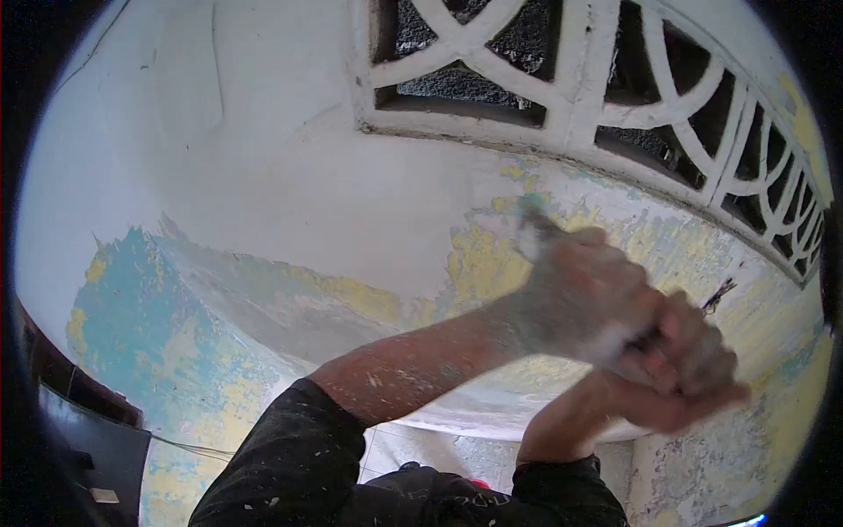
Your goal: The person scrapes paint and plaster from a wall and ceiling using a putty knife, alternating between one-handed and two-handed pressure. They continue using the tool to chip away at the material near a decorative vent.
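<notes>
Clasping one blurred tool [533, 227], left hand [581, 297] stacked above right hand [687, 371]

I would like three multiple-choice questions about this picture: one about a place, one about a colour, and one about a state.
1. Where is the vent grille?
A. above the hands
B. below the hands
C. on the floor

2. Which old paint colours show on the wall?
A. red and black
B. blue and yellow
C. purple and orange

3. How are the left hand and the right hand?
A. both open and flat
B. both closed around one tool
C. one in a pocket

Key:
1 A: the grille runs along the top of the view.
2 B: blue shows at the left, yellow near the hands.
3 B: both fists wrap the blurred tool.
</notes>
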Motion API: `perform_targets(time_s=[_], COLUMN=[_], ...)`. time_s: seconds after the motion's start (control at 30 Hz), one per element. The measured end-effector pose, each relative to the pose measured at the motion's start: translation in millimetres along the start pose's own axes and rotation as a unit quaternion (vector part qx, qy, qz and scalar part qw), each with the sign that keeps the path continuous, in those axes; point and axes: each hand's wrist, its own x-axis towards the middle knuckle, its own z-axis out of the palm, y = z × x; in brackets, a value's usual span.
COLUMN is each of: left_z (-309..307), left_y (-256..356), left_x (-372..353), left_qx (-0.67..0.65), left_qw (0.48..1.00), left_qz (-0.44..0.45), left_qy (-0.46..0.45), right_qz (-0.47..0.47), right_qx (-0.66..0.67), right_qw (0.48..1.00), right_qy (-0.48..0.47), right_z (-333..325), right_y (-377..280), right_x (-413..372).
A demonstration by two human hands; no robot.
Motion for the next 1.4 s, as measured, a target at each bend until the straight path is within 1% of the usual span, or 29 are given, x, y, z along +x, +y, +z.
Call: perform_targets(time_s=[0.03,0.07,0.1,0.17,0.23,0.27,0.3,0.37,0.4,0.47,0.5,0.57,0.63,0.7,0.73,0.8,0.83,0.9,0.93,1.0,1.03,1.1,1.13,1.2,1.23,1.3,1.33,1.37,1.4], left_z=[1,1,-1,-6,-11,-14,-15,-10,-9,-7,-8,-11,-5,-4,-3,-4,-5,-8,-14,-31,-31,-28,-23,-19,-18,-16,-29,-29,-30], left_y=[6,7,-5,-36,-35,-32,-25,-8,-3,3,-4,-25,-19,-9,-2,8,-1,-29,-32,-39,-37,-18,-9,3,-9,-38,-40,-38,-35], left_x=[6,7,-4,-39,-41,-45,-37,-12,-7,-3,-11,-31,-39,-20,-10,3,-4,-35,-48,-58,-58,-31,-19,-5,-15,-51,-61,-59,-57], left_qx=[-0.018,-0.036,-0.034,0.027,0.024,0.018,0.016,0.0,0.002,-0.02,-0.021,-0.004,-0.025,-0.038,-0.042,-0.048,-0.049,-0.038,-0.041,0.06,0.068,0.012,0.012,-0.039,-0.037,0.039,0.033,0.035,0.019], left_qw=[0.999,0.998,0.998,0.999,0.999,0.999,0.999,1.0,1.0,0.998,0.998,1.0,0.999,0.999,0.999,0.998,0.998,0.998,0.998,0.995,0.995,1.0,1.0,0.998,0.998,0.998,0.994,0.994,0.997], left_qz=[0.029,0.06,0.058,-0.044,-0.038,-0.038,-0.04,0.022,0.021,0.053,0.051,-0.017,-0.029,-0.024,-0.022,0.046,0.048,-0.027,-0.025,-0.074,-0.079,-0.016,-0.019,0.041,0.041,-0.053,-0.098,-0.096,-0.071], left_qy=[-0.003,-0.007,-0.005,0.018,0.019,0.019,0.017,0.01,0.012,0.019,0.02,0.001,0.0,-0.003,-0.001,-0.005,-0.004,0.038,0.036,-0.003,-0.003,0.018,0.019,-0.003,-0.002,0.013,-0.029,-0.028,-0.008], right_qz=[-0.036,-0.035,0.002,0.072,0.138,0.119,0.121,0.016,0.017,-0.045,-0.043,0.093,0.106,0.071,0.068,-0.011,-0.014,0.067,0.105,0.18,0.186,0.07,0.072,-0.02,-0.019,0.116,0.176,0.175,0.144], right_qx=[0.001,0.005,0.0,-0.011,-0.015,-0.006,-0.007,-0.02,-0.019,-0.02,-0.022,-0.059,-0.065,-0.055,-0.059,-0.039,-0.04,-0.04,-0.04,-0.032,-0.026,0.013,0.012,0.011,0.012,-0.018,-0.032,-0.03,-0.027], right_qw=[0.999,0.999,1.0,0.996,0.986,0.989,0.989,0.999,0.999,0.998,0.998,0.993,0.991,0.995,0.995,0.999,0.998,0.996,0.992,0.98,0.979,0.997,0.997,0.999,0.999,0.992,0.983,0.983,0.987], right_qy=[-0.001,-0.001,-0.021,-0.056,-0.096,-0.088,-0.085,-0.025,-0.027,-0.036,-0.037,-0.052,-0.055,-0.031,-0.033,-0.034,-0.035,-0.051,-0.057,-0.075,-0.076,-0.012,-0.013,-0.04,-0.041,-0.038,-0.036,-0.038,-0.066], right_z=[1,0,-5,-18,-21,-12,-7,1,6,13,8,-4,-1,-3,-1,3,2,-6,-11,-10,-4,16,20,21,16,-7,-12,-10,-5], right_y=[-7,1,12,35,53,46,35,13,6,0,8,34,24,13,3,-13,-7,20,35,58,56,32,19,3,14,52,61,59,52], right_x=[3,-1,-6,-23,-32,-31,-26,-13,-11,-11,-15,-26,-28,-15,-9,-3,-6,-24,-35,-44,-43,-28,-22,-14,-20,-44,-48,-47,-46])
